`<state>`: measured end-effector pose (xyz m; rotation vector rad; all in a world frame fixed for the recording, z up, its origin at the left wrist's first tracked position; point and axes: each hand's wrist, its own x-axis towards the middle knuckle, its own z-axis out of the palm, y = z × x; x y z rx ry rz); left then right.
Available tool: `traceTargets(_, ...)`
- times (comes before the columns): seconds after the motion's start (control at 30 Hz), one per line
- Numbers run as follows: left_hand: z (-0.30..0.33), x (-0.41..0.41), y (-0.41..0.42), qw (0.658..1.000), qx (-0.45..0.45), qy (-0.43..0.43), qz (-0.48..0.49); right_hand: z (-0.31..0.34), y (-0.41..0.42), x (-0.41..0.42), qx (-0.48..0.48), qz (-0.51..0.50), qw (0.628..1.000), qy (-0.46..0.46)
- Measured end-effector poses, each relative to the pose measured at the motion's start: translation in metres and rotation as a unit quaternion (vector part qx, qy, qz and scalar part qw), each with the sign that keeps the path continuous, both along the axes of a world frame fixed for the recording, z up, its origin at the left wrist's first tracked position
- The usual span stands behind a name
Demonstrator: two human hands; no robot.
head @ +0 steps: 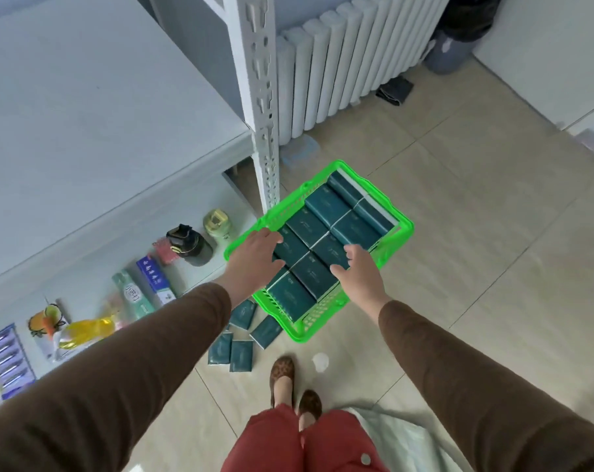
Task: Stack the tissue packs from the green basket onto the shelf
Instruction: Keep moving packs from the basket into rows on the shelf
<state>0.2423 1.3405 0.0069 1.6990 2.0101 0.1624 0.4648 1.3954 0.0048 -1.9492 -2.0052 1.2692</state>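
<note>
A green basket (399, 229) stands on the tiled floor beside the white shelf post, filled with several dark teal tissue packs (326, 206) laid in two rows. My left hand (254, 258) reaches down over the basket's left side, fingers spread above a pack. My right hand (358, 272) hovers over the near packs with its fingers slightly bent; neither hand holds anything. Several loose tissue packs (241, 350) lie on the floor left of the basket. The white shelf board (84, 107) at upper left is bare.
The lower shelf (200, 277) carries toothpaste boxes, a dark bottle (186, 245), a jar and other goods. A slotted white post (265, 107) stands between shelf and basket. A white radiator (350, 59) lines the far wall. My feet (295, 386) are below the basket.
</note>
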Motion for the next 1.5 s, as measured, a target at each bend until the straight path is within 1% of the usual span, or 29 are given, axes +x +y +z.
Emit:
traceTargets(0.1,-0.023,0.010,0.047,1.000,-0.010,-0.003,-0.027,-0.029,0.033,0.009,-0.057,-0.085,0.994,0.024)
traceTargets(0.2,-0.049,0.025,0.103,0.999,-0.025,0.003,-0.037,-0.062,0.069,0.018,-0.117,-0.182,0.975,0.056)
traceTargets(0.27,-0.065,0.035,0.140,0.998,-0.046,0.013,-0.042,-0.083,0.090,0.022,-0.158,-0.246,0.953,0.075)
traceTargets(0.37,-0.088,0.046,0.191,0.996,-0.063,0.035,-0.054,-0.107,0.121,0.022,-0.222,-0.340,0.910,0.087)
traceTargets(0.43,-0.104,0.052,0.219,0.993,-0.075,0.065,-0.065,-0.122,0.138,0.023,-0.272,-0.376,0.881,0.097)
traceTargets(0.53,-0.128,0.057,0.253,0.979,-0.079,0.142,-0.126,-0.145,0.157,0.024,-0.310,-0.389,0.862,0.094)
traceTargets(0.63,-0.146,0.061,0.271,0.952,-0.071,0.212,-0.209,-0.157,0.168,0.025,-0.339,-0.393,0.850,0.085)
traceTargets(0.7,-0.154,0.063,0.275,0.935,-0.068,0.245,-0.247,-0.160,0.172,0.026,-0.369,-0.379,0.843,0.097)
traceTargets(0.8,-0.160,0.065,0.270,0.923,-0.061,0.282,-0.257,-0.168,0.170,0.031,-0.409,-0.331,0.841,0.125)
traceTargets(0.9,-0.159,0.071,0.262,0.915,-0.048,0.318,-0.243,-0.168,0.169,0.025,-0.401,-0.330,0.846,0.126)
traceTargets(0.97,-0.152,0.072,0.260,0.908,-0.032,0.340,-0.245,-0.163,0.168,0.024,-0.398,-0.358,0.838,0.103)
traceTargets(1.03,-0.144,0.068,0.254,0.904,-0.018,0.350,-0.246,-0.157,0.164,0.028,-0.394,-0.388,0.825,0.119)
traceTargets(1.1,-0.134,0.060,0.242,0.911,-0.028,0.342,-0.229,-0.147,0.158,0.033,-0.372,-0.405,0.822,0.147)
traceTargets(1.13,-0.127,0.055,0.232,0.920,-0.041,0.331,-0.207,-0.140,0.153,0.035,-0.353,-0.410,0.825,0.164)
traceTargets(1.2,-0.107,0.046,0.204,0.947,-0.061,0.287,-0.128,-0.120,0.140,0.034,-0.318,-0.410,0.830,0.206)
traceTargets(1.27,-0.083,0.033,0.167,0.973,-0.042,0.224,-0.037,-0.096,0.122,0.029,-0.281,-0.393,0.840,0.246)
traceTargets(1.3,-0.070,0.025,0.145,0.980,-0.024,0.197,0.000,-0.082,0.109,0.024,-0.258,-0.375,0.853,0.255)
traceTargets(1.4,-0.026,-0.003,0.068,0.987,0.025,0.124,0.094,-0.037,0.061,0.000,-0.193,-0.307,0.890,0.275)
traceTargets(1.5,0.023,-0.037,-0.025,0.977,0.059,0.067,0.193,0.012,-0.005,-0.042,-0.144,-0.232,0.908,0.316)
